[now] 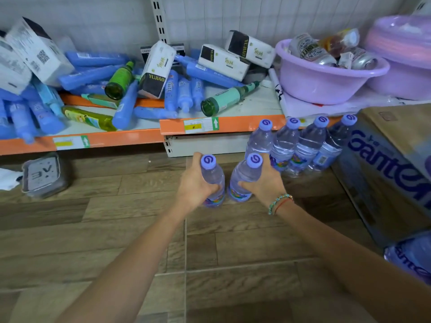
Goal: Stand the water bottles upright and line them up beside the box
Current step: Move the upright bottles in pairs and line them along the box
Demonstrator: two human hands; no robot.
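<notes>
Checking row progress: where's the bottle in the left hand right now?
Head view, centre: the left-hand bottle stands upright on the wood floor, just left of the right-hand bottle.

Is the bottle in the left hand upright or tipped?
Upright. The bottle in the left hand has its cap on top and its base down at the floor.

**Cluttered shelf above a wood-look floor**

A low shelf (pixel 105 136) with an orange front edge carries a jumble of blue tubes (pixel 171 93) lying flat, white tissue packs (pixel 157 69) marked YUJIAO, and green glass bottles (pixel 229 97) on their sides. Further right on the shelf sits a lilac basin (pixel 326 87) filled with cans and wrapped goods, with a second lilac tub (pixel 403 54) beside it. A grey lidded container (pixel 44 176) rests on the plank floor (pixel 116 229) under the shelf edge.
</notes>
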